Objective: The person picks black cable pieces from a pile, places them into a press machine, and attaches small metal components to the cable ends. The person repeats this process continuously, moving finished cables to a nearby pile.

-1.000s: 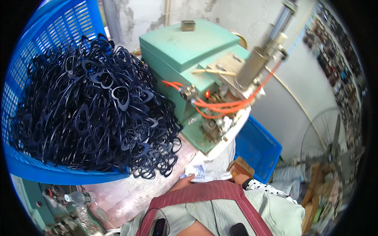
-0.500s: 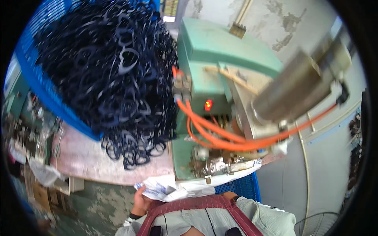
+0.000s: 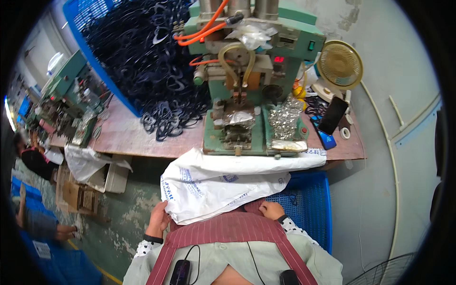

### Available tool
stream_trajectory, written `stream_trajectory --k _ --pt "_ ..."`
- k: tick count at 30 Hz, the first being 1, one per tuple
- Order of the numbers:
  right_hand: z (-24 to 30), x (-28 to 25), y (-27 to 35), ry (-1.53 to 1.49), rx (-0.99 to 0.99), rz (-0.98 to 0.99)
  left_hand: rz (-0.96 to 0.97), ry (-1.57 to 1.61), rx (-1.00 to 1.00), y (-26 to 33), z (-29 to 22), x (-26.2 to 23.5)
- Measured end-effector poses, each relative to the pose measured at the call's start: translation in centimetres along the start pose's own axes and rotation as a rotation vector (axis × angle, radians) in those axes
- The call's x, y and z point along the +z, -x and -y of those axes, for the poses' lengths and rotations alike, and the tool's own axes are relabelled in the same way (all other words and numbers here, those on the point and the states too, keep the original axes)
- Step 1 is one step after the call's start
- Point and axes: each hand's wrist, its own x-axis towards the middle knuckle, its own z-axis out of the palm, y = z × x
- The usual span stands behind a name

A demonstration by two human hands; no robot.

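Note:
A white woven plastic sack [image 3: 213, 183] with blue print hangs from the front of a green press machine [image 3: 216, 133] and spreads over my lap. My left hand [image 3: 158, 219] is closed at the sack's left edge, thumb and fingertips against it. My right hand [image 3: 272, 210] rests on the maroon apron [image 3: 218, 230] near the sack's lower right side. Its fingers are curled in, and whatever may be inside them is hidden. On the press lies a pile of small shiny metal parts [image 3: 285, 118], right of the tooling.
A blue basket [image 3: 126, 97] heaped with dark heart-shaped loops [image 3: 156, 61] tilts on the bench [image 3: 166, 148]. Beside my right arm stands another blue basket [image 3: 323, 204]. A phone [image 3: 333, 115] and a fan [image 3: 339, 64] are right of the press. Another person [image 3: 35, 159] sits far left.
The view has swung, bringing the press front, metal parts, fan and phone into sight. More of the sack and both hands show. My left hand stays at the sack's edge.

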Motion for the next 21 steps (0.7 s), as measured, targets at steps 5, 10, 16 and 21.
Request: stream_trajectory --k 5,10,16,21 --pt "-2.8 2.7 1.3 -0.157 0.138 -0.060 -0.116 -0.005 0.104 -1.5 3.9 -6.0" --pt "-3.8 2.7 -0.6 -0.122 0.098 -0.080 -0.269 -1.251 0.183 -5.4 10.8 -14.7" --pt "-9.1 5.4 -1.8 -0.153 0.100 0.138 -0.345 -1.526 -0.099 -7.2 17.6 -12.1" --pt "-16.0 8.4 -3.6 0.165 -0.203 0.204 -0.340 -1.413 -0.183 -9.1 18.1 -7.7"
